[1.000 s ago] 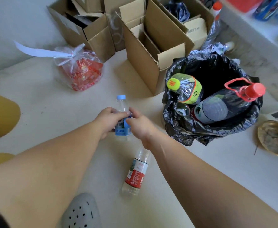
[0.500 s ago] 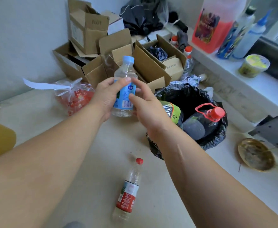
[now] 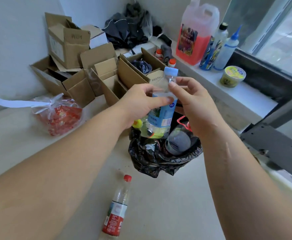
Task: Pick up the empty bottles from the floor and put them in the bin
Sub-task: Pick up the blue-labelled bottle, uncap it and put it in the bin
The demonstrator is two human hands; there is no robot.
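A clear empty bottle with a blue cap and blue label [image 3: 164, 110] is held upright above the bin. My left hand [image 3: 140, 103] is wrapped around its middle. My right hand [image 3: 192, 103] is beside the bottle's neck, fingers spread, with the thumb tip touching the neck. Below them stands the bin lined with a black bag [image 3: 159, 161]; it holds a yellow-capped bottle [image 3: 141, 129] and a large dark bottle with a red handle [image 3: 178, 142]. A second clear bottle with a red cap and red label [image 3: 117, 208] lies on the floor in front of the bin.
Open cardboard boxes [image 3: 83, 71] are stacked against the wall behind the bin. A plastic bag of red items [image 3: 60, 115] sits on the floor at left. A window ledge [image 3: 228, 90] at right carries a pink jug [image 3: 195, 33], spray bottles and a tub.
The blue-capped bottle has been lifted from the floor and carried right, over the bin. My right hand has opened and slid up to the neck. The red-capped bottle has not moved.
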